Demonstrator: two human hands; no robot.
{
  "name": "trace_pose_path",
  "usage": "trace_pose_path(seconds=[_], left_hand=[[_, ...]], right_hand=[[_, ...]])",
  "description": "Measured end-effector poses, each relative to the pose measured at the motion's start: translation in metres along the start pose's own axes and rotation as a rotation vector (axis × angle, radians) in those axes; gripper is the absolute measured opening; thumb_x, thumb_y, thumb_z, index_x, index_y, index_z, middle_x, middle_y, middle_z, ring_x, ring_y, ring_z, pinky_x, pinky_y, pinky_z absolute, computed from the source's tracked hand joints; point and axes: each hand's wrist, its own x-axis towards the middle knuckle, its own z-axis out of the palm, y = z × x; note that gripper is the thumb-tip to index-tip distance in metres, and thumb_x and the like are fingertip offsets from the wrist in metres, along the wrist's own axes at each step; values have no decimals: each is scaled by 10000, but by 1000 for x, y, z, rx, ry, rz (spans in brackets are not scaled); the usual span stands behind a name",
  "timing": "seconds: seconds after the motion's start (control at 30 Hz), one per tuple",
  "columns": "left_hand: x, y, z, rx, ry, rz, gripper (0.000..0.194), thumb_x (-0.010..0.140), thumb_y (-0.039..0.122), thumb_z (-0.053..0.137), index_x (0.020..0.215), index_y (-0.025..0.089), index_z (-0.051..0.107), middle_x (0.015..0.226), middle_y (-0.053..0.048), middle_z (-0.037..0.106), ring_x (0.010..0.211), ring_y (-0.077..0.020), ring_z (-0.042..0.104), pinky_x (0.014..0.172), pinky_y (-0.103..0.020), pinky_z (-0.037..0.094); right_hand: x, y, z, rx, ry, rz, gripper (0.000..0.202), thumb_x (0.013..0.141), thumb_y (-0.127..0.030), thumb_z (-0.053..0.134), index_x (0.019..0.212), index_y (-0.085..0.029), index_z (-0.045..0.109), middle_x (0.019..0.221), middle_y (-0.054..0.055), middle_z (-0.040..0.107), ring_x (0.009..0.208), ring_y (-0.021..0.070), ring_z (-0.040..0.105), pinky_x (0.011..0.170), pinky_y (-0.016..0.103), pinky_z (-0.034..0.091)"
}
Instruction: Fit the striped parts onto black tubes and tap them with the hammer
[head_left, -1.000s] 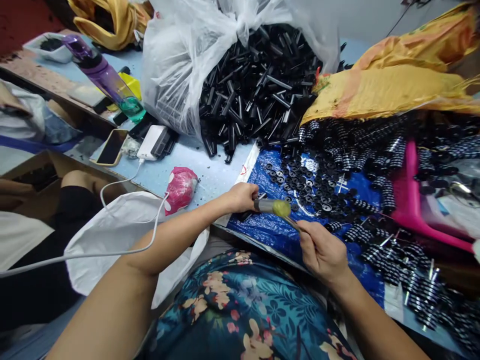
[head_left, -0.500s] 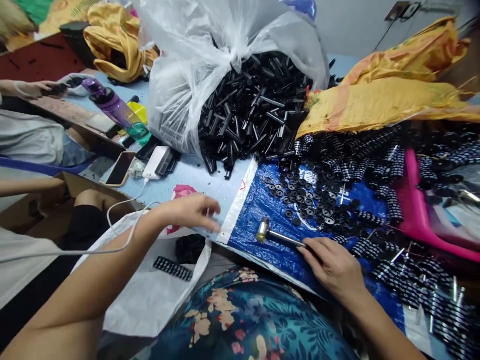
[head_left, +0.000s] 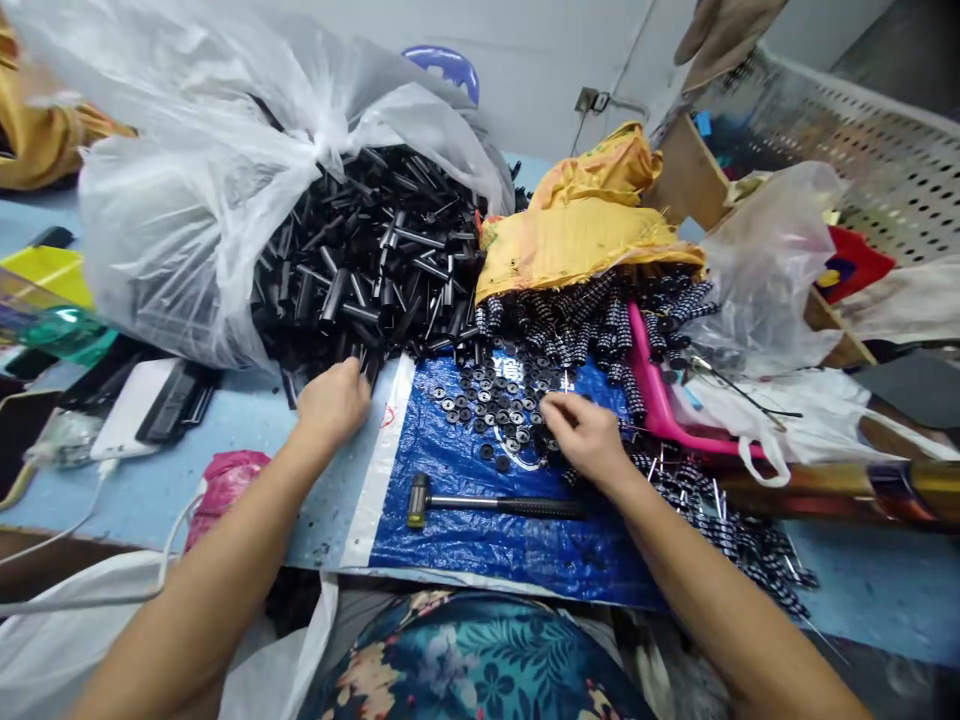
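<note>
My left hand (head_left: 334, 400) is at the front edge of a heap of black plastic tubes (head_left: 360, 270), its fingers curled and partly hidden among them. My right hand (head_left: 585, 432) is at the right side of the small black discs (head_left: 491, 400), fingers pinched together; what they hold, if anything, is too small to make out. The discs are scattered on a blue plastic sheet (head_left: 465, 550). A hammer (head_left: 487, 504) with a dark grip lies on the sheet in front of them, touched by neither hand.
Behind the tubes bulges a clear plastic bag (head_left: 172, 220). A yellow sack (head_left: 585, 240) covers checkered black pieces (head_left: 577, 335) beside a pink tray (head_left: 652, 390). At left are a white power bank (head_left: 135, 410) and cable; a pink bag (head_left: 225, 485) lies nearer.
My right hand has let go of the hammer and moved to the discs. My left hand has moved forward to the black tubes. The view has turned to the right.
</note>
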Motion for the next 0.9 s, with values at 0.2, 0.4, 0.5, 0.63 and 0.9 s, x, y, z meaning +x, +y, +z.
trace_pose_path(seconds=[0.2, 0.4, 0.5, 0.63, 0.9], left_hand=[[-40, -19, 5, -22, 128, -64, 415, 999, 383, 338, 1099, 234, 712, 1125, -119, 681, 928, -279, 650, 723, -355, 462], [-56, -19, 20, -54, 176, 0, 425, 983, 392, 375, 1146, 173, 701, 1219, -156, 643, 999, -300, 642, 836, -396, 507], [-66, -10, 16, -148, 317, 52, 419, 967, 449, 416, 1151, 174, 674, 1219, -169, 620, 1118, -326, 604, 954, -429, 495], [-81, 22, 5, -582, 288, 182, 269, 937, 460, 504, 1001, 252, 662, 1032, -84, 670, 995, -270, 645, 934, -428, 521], [-91, 108, 11, -1773, -357, 49, 454, 885, 538, 604, 1203, 214, 610, 1087, -75, 694, 940, -182, 648, 826, -301, 513]], right_hand=[[86, 49, 19, -364, 162, 147, 650, 854, -484, 702, 1348, -101, 523, 1288, 219, 619, 1148, 343, 593, 974, 485, 482], [102, 65, 34, -494, 50, 172, 611, 895, -375, 675, 1395, -83, 481, 1261, 232, 633, 1154, 372, 585, 968, 515, 452], [91, 68, 23, -502, 97, 89, 599, 908, -339, 658, 1418, -85, 471, 1359, 227, 590, 1203, 362, 573, 988, 502, 447], [62, 39, 6, -521, 154, -62, 573, 936, -355, 643, 1428, -114, 475, 1369, 206, 602, 1225, 350, 589, 984, 493, 464], [-35, -77, 31, -139, 83, -440, 627, 936, -296, 660, 1499, -227, 394, 1284, 155, 656, 1198, 284, 626, 966, 451, 517]])
